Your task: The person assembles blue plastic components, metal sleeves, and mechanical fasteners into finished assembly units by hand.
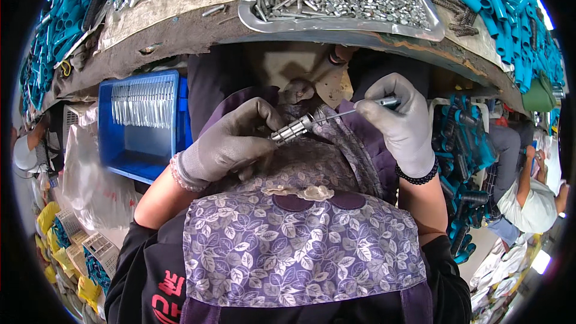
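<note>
Head view: nearest me is the purple leaf-print apron (300,246). Above my lap, my left hand (231,144) is closed around a small metal cylinder (292,131); my right hand (401,121) pinches a thin metal rod (360,108) whose tip meets it. Farther off, the worktop (180,30) carries a steel tray (342,24) of metal parts.

Both hands are gloved in grey and raised in front of the chest. The left hand (231,144) is curled, its fingers (264,114) closed and the wrist bent inward. The right hand (402,117) is held slightly higher, its fingers (375,105) pinched together. Both forearms are bare and angled upward from the lower edge.
</note>
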`<state>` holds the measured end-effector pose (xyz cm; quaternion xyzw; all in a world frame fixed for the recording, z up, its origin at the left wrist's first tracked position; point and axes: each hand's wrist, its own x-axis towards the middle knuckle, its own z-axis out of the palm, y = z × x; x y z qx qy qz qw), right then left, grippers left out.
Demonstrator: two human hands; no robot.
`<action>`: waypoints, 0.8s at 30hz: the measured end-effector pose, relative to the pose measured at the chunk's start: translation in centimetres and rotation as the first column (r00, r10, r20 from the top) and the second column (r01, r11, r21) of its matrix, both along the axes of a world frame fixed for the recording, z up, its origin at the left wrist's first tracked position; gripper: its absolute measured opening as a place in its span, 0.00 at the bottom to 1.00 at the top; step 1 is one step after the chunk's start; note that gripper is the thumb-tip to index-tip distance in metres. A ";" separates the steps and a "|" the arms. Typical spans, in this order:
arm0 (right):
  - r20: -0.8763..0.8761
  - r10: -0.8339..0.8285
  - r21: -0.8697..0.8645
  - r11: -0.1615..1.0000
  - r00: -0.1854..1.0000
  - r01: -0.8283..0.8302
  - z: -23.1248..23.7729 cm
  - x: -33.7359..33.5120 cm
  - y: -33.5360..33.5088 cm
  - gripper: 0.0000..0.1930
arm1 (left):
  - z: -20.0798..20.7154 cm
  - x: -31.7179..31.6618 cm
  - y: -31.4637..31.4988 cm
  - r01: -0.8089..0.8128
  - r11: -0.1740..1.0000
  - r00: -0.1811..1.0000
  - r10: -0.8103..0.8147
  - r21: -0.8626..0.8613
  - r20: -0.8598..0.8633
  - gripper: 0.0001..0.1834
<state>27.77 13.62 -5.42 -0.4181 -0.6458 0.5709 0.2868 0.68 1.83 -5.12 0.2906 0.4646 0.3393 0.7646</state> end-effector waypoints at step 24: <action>-0.072 0.309 -0.125 0.940 0.948 -0.316 -1.7 -1.8 -0.3 0.11 | -1.5 0.6 -1.0 -0.046 0.997 0.972 0.061 -0.068 0.229 0.12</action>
